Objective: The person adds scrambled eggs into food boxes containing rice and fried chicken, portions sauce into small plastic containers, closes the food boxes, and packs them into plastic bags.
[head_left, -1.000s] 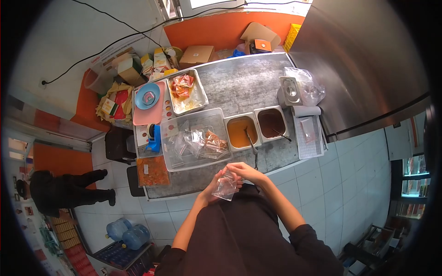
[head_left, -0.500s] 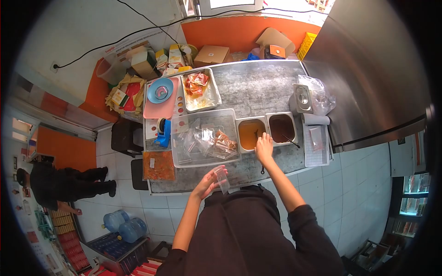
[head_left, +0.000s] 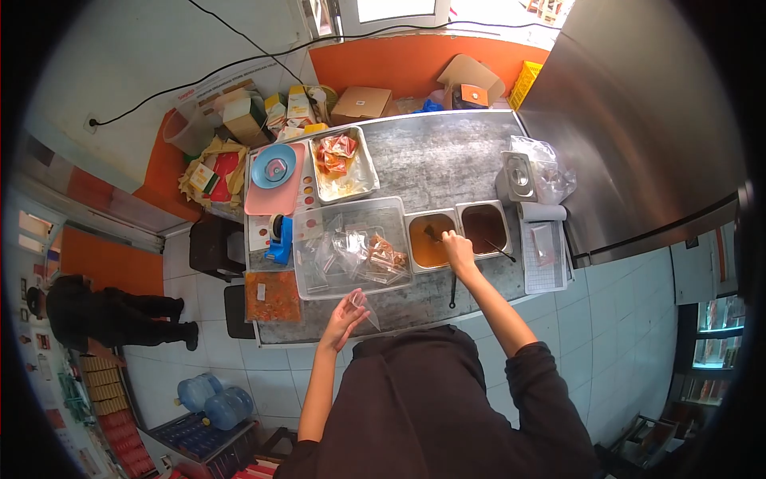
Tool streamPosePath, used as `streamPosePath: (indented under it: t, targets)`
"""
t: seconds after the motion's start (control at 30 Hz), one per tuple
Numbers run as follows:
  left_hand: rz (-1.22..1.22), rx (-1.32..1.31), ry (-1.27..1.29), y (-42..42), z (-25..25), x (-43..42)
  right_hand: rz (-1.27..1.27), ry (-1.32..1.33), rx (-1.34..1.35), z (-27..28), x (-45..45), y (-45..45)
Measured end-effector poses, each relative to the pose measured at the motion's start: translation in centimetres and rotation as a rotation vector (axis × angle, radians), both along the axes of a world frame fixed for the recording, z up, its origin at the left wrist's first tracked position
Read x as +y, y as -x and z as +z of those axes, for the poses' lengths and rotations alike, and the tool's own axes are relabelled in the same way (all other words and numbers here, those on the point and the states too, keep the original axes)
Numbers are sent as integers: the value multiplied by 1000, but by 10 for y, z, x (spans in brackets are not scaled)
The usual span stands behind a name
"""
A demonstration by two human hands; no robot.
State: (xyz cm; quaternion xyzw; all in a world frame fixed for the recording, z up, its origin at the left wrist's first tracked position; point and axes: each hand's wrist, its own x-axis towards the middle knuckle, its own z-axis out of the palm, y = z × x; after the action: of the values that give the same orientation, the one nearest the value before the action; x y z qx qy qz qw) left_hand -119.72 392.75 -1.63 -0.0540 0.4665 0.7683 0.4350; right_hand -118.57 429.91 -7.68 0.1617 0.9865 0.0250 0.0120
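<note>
My left hand (head_left: 344, 319) holds a small clear plastic bag (head_left: 367, 310) in front of the table's near edge. Over the orange sauce container (head_left: 427, 249), my right hand (head_left: 456, 248) is closed on a ladle (head_left: 432, 232), whose dark head shows above the sauce. Beside it on the right is a container of dark brown sauce (head_left: 484, 227) with a utensil handle (head_left: 501, 251) leaning out over its rim. A clear plastic tub (head_left: 308, 271) with several plastic bags, some with reddish-brown contents, stands left of the sauces.
A metal tray (head_left: 363, 170) with red packets, a blue plate (head_left: 262, 177) on a pink board, a tape dispenser (head_left: 279, 241) and an orange-red packet (head_left: 272, 297) lie left. A lidded metal container (head_left: 518, 177) is right. A person in black (head_left: 104, 313) is far left.
My right hand has left the plastic bag, reached the orange sauce and closed on the ladle, which is now raised. My left hand has moved left with the bag.
</note>
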Motion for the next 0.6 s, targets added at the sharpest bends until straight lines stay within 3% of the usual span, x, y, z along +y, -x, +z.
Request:
streamPosePath:
  t: [0.13, 0.27, 0.5, 0.6]
  targets:
    - [-1, 14, 9, 4, -2, 5, 305, -1, 108, 10, 4, -17]
    - [-17, 68, 57, 7, -6, 6, 390, 40, 103, 19, 11, -36]
    - [11, 268, 129, 7, -1, 12, 224, -67, 118, 69, 26, -33]
    - [1, 348, 182, 8, 3, 17, 191, -113, 220, 54, 30, -21]
